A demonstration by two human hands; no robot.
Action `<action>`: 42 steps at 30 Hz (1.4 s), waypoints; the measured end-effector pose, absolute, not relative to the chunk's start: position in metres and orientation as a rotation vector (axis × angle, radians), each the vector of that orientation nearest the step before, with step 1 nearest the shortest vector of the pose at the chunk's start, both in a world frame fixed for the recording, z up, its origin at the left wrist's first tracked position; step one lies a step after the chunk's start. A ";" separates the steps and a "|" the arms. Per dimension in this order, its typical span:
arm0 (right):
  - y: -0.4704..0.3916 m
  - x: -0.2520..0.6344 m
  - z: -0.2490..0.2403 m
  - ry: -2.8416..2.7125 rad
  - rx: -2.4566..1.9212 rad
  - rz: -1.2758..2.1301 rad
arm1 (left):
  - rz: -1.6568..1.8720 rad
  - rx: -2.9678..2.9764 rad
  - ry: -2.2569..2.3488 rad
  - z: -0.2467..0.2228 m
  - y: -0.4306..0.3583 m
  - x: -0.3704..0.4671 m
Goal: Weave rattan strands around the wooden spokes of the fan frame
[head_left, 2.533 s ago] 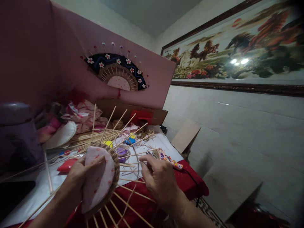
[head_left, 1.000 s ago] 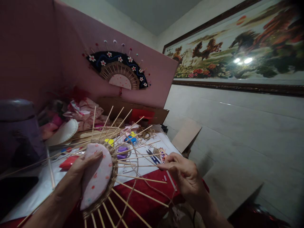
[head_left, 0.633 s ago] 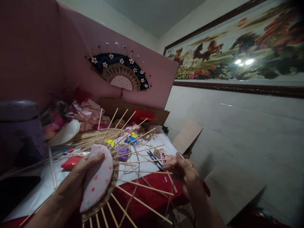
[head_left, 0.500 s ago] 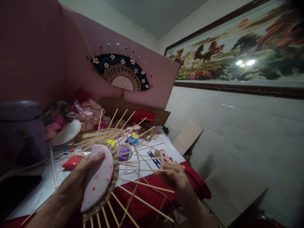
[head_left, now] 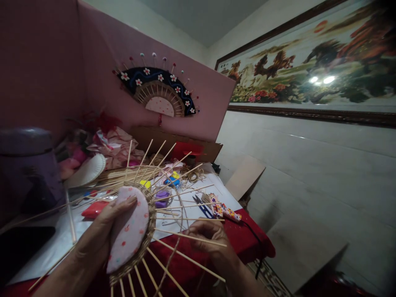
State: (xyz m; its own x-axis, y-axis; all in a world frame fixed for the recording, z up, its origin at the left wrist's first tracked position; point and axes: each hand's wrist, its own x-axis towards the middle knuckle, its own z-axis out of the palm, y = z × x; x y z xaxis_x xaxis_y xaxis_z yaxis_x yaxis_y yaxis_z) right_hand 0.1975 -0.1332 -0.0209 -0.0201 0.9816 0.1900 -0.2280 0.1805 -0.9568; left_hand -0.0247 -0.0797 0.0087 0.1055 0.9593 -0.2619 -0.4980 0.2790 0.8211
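My left hand (head_left: 114, 222) grips the half-round white base (head_left: 131, 225) of a fan frame, its thumb lying over the red-dotted face. A woven twine band (head_left: 151, 220) edges that base, and thin wooden sticks (head_left: 192, 237) fan out from it. Among the right-hand sticks, my right hand (head_left: 208, 237) has its fingertips pinched on a strand of twine (head_left: 186, 218). One stick passes in front of these fingers. More twine (head_left: 173, 251) runs loosely across the sticks in an arc.
Behind the frame lie snips (head_left: 202, 206), a patterned glue gun (head_left: 227, 211), a purple clay packet (head_left: 162, 199) and a bundle of sticks (head_left: 114, 177). A finished fan (head_left: 161, 93) hangs on the pink board. A purple container (head_left: 27, 169) stands left.
My right hand has moved left from near the stick tips toward the twine arc, its fingers now closer to the woven band. My left hand keeps its hold on the base.
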 end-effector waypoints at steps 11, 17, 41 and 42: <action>-0.133 0.189 -0.019 -1.407 -0.922 0.882 | 1.184 0.658 0.899 0.002 -0.075 -0.026; -0.129 0.178 -0.032 -1.268 -0.937 0.902 | 1.207 0.586 0.923 0.003 -0.075 -0.024; -0.117 0.158 -0.021 -0.849 -0.699 1.341 | 1.157 0.585 0.905 -0.008 -0.072 -0.026; -0.116 0.159 -0.022 -0.834 -0.684 1.375 | 1.152 0.582 0.909 -0.008 -0.072 -0.026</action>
State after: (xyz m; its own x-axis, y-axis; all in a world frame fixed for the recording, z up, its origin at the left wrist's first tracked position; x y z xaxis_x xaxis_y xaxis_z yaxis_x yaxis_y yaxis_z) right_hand 0.1593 -0.1159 -0.0220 0.0048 0.9942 0.1077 -0.5550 0.0922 -0.8267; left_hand -0.0256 -0.0716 -0.0083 0.1292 0.9437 -0.3045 -0.5158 0.3262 0.7922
